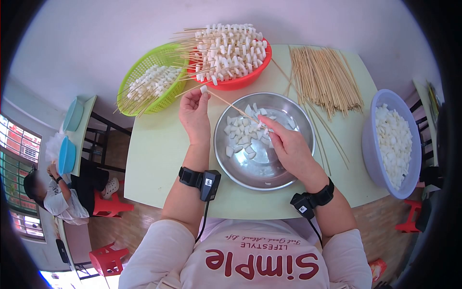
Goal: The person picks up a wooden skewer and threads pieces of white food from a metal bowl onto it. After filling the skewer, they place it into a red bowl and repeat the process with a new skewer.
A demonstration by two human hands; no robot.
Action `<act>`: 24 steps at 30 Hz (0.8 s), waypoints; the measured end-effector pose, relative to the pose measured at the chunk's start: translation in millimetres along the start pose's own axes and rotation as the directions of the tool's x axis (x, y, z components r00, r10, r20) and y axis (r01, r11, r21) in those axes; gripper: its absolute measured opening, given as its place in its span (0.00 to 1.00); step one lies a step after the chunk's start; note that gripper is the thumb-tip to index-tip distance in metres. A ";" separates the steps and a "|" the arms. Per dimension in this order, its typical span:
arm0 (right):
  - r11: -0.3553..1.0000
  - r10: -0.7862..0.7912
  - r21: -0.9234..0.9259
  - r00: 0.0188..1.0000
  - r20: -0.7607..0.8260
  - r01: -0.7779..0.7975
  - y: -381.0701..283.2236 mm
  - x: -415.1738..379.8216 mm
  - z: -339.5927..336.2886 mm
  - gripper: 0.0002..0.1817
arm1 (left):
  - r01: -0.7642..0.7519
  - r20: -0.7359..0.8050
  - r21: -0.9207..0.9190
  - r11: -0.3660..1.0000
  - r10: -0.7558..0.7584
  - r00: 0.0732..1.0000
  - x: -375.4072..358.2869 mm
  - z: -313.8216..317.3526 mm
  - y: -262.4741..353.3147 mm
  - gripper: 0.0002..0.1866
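Note:
A wooden skewer [226, 102] runs from upper left down to the right over a round metal bowl [260, 173]. My left hand [196, 110] pinches a white piece [204, 89] at the skewer's upper-left end, left of the bowl. Over the bowl, the fingers of my right hand [288, 147] close around the skewer's lower end, where white bits show by the fingertips. Cut white pieces [243, 132] lie in the bowl, mostly on its left side.
Behind the bowl stand a red basin [240, 83] heaped with loaded skewers and a green basket [151, 58] holding more. Bare skewers [325, 79] lie at the back right. A purple basin [378, 159] of white pieces stands right. Another person [65, 195] sits far left.

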State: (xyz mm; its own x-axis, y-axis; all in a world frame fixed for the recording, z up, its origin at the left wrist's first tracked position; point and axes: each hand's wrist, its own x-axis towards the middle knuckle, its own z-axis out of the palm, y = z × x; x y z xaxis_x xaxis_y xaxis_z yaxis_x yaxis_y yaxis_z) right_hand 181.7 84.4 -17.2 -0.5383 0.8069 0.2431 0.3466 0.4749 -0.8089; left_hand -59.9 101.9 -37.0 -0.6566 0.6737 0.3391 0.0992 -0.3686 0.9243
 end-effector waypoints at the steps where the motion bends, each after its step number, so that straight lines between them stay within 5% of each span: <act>1: 1.000 0.005 -0.001 1.000 0.008 -0.005 -0.4 0.0 -0.2 0.22 | 0.000 0.001 0.000 1.000 0.000 1.000 0.2 -0.3 -0.3 0.07; 24: 0.999 0.028 -0.022 0.999 0.032 -0.027 -3.5 0.4 -1.6 0.22 | -0.075 0.037 0.134 0.988 0.070 0.997 -1.8 0.8 0.4 0.05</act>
State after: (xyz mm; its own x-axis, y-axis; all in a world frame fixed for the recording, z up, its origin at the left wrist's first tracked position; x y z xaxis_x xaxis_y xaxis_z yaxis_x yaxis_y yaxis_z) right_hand 181.5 83.7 -13.4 -0.5530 0.8080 0.2032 0.3776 0.4605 -0.8033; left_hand -58.1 101.1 -37.1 -0.6196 0.6697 0.4095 0.2473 -0.3286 0.9115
